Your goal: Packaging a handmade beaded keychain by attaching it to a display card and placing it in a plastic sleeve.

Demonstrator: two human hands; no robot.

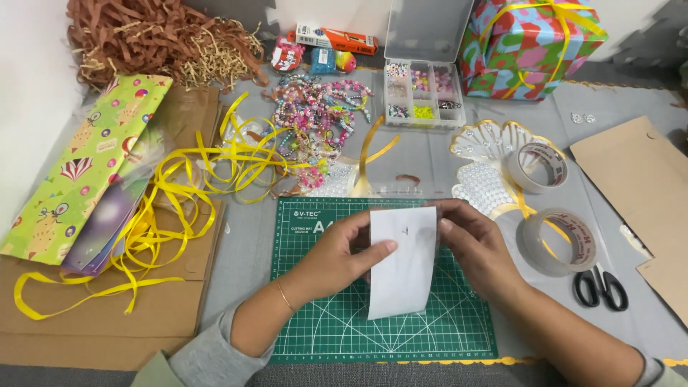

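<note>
I see both hands holding one white slip of paper (403, 261) up over the green cutting mat (322, 322); the left hand (337, 258) pinches the paper's left edge with the thumb on the front; the right hand (476, 247) grips the right edge near the top, fingers curled behind it; the paper hangs straight down, its bottom end loose above the mat's white lines; I see a thin bracelet on the left wrist; just right of the right hand stand two rolls of clear tape (557, 242), one nearer and one farther; black scissors (600, 288) lie near the nearer roll; a tangle of yellow ribbon (183, 193) sprawls to the left on brown cardboard (100, 322); a sheet of bright wrapping paper (79, 168) lies beside it; beyond the mat I see a heap of bead strings (319, 118), an open clear bead box (423, 89), and a wrapped gift box (527, 46) tied with yellow ribbon.
</note>
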